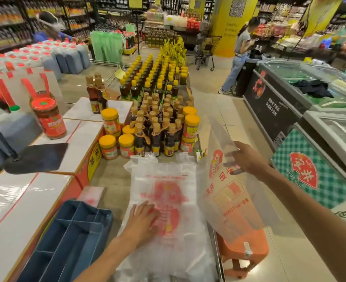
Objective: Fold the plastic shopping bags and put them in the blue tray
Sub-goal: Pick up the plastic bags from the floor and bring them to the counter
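- The stack of flat bags lies on the worktop, straight before the person.
- The left hand rests flat on the stack's near middle.
- The tray sits just left of the stack, touching its edge (its compartments hold nothing visible).
- A folded bag lies just behind the tray, left of the stack.
- The right hand holds a single bag up at the stack's right, over the worktop's edge.
- A stool stands on the floor below that bag.
- Rows of bottles and jars stand behind the stack.
- Freezer chests line the far right.
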